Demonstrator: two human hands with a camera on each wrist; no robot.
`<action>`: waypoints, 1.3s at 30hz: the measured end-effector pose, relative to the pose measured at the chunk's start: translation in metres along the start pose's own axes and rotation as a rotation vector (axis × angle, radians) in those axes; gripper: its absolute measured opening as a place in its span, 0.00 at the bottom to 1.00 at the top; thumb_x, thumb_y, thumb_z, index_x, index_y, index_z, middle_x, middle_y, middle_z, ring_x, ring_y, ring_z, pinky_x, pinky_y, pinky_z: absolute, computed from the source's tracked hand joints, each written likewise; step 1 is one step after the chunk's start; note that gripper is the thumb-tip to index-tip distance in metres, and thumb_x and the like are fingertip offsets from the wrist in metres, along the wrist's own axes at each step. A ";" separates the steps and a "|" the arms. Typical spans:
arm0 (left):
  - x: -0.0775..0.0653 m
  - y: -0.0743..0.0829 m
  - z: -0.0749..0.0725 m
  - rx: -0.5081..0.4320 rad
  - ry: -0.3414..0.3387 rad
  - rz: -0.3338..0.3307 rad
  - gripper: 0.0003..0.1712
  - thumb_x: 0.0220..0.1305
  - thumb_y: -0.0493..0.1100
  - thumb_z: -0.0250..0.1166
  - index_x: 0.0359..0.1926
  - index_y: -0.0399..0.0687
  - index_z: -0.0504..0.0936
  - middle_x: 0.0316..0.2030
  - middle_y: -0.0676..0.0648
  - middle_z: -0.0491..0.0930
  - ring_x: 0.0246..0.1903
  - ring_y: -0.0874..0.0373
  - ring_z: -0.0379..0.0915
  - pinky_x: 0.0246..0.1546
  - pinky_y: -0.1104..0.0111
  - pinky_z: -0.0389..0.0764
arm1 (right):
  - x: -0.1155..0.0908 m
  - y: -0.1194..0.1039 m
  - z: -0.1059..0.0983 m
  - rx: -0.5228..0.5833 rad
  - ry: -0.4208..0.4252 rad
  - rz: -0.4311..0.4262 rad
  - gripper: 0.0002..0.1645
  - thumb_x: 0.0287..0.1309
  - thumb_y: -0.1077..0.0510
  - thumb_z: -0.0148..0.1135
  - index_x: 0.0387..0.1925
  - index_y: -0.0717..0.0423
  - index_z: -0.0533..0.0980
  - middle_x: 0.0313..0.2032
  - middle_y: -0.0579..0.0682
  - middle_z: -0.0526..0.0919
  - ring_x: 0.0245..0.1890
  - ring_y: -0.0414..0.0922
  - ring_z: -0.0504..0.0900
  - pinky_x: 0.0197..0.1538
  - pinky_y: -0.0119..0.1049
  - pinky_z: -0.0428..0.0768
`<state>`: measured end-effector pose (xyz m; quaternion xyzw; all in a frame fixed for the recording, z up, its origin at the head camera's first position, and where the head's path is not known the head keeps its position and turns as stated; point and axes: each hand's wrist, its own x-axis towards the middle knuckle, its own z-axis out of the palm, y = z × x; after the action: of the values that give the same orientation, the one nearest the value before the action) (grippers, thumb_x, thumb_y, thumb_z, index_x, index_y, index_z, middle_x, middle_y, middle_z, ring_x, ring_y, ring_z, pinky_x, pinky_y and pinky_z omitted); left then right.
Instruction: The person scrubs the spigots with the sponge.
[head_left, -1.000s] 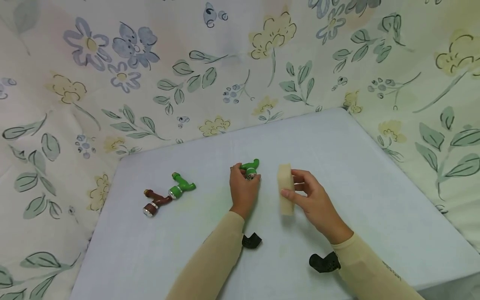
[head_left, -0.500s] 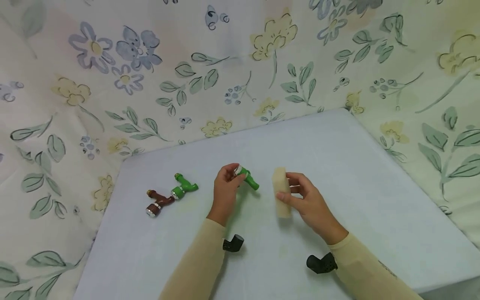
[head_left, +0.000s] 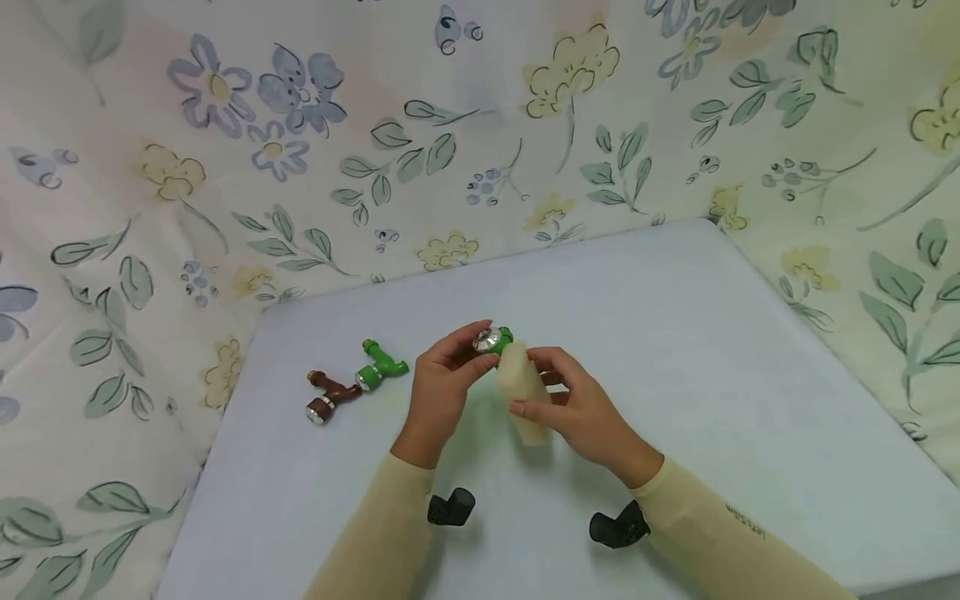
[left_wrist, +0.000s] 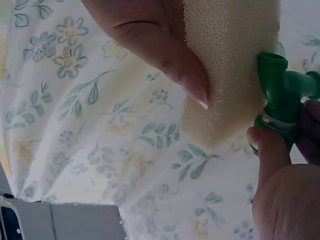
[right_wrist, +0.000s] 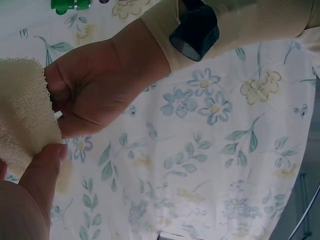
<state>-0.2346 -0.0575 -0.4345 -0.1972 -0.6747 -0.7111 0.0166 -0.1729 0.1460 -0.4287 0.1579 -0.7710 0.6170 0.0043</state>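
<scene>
In the head view my left hand (head_left: pixel 442 390) grips a green tap (head_left: pixel 492 339) between fingers and thumb, its silver round end turned up toward me. My right hand (head_left: pixel 588 417) holds a cream sponge (head_left: pixel 523 387) upright by its sides, right against or just beside the tap. From the left wrist, the green tap (left_wrist: pixel 275 90) shows its open spout and a side arm, close by the sponge's edge. In the right wrist view the sponge (right_wrist: pixel 22 110) hides the held tap, and part of my left hand (right_wrist: pixel 100 82) shows behind it.
On the left of the white-covered table (head_left: pixel 675 350) lie another green tap (head_left: pixel 380 367) and a brown tap (head_left: pixel 330 395), close together. Black wrist cameras (head_left: pixel 452 507) stick out from both sleeves. Floral cloth (head_left: pixel 480 150) hangs behind the table.
My left hand has turned the green tap, so its silver end now faces up toward me. The right hand has brought the sponge leftward up to the tap.
</scene>
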 end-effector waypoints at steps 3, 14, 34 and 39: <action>-0.003 0.006 -0.002 -0.011 0.005 0.015 0.26 0.57 0.38 0.70 0.58 0.51 0.79 0.51 0.44 0.79 0.48 0.46 0.75 0.46 0.59 0.79 | -0.001 -0.016 0.003 0.012 0.006 -0.004 0.31 0.55 0.53 0.71 0.59 0.42 0.69 0.50 0.46 0.74 0.49 0.48 0.74 0.48 0.51 0.75; -0.016 0.043 -0.004 0.045 -0.028 0.015 0.23 0.60 0.33 0.67 0.58 0.40 0.77 0.51 0.44 0.78 0.48 0.47 0.76 0.46 0.61 0.79 | 0.010 -0.023 0.005 -0.018 -0.002 0.083 0.30 0.56 0.51 0.70 0.59 0.39 0.69 0.50 0.47 0.74 0.48 0.52 0.75 0.45 0.47 0.77; -0.024 0.038 -0.016 0.013 -0.074 0.035 0.24 0.59 0.31 0.67 0.57 0.43 0.79 0.53 0.43 0.78 0.49 0.46 0.76 0.48 0.59 0.78 | 0.019 -0.011 0.003 -0.077 0.050 0.125 0.32 0.58 0.49 0.67 0.62 0.43 0.67 0.52 0.48 0.72 0.49 0.52 0.72 0.44 0.47 0.76; -0.025 0.043 -0.013 0.010 -0.060 0.016 0.24 0.59 0.31 0.67 0.58 0.41 0.78 0.53 0.43 0.78 0.49 0.47 0.76 0.48 0.60 0.78 | 0.021 0.012 0.004 -0.071 0.033 0.137 0.33 0.56 0.42 0.67 0.62 0.35 0.66 0.53 0.46 0.71 0.49 0.50 0.72 0.44 0.47 0.76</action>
<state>-0.2024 -0.0805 -0.4012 -0.2239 -0.6769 -0.7012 0.0030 -0.1955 0.1397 -0.4366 0.0943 -0.8012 0.5906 -0.0200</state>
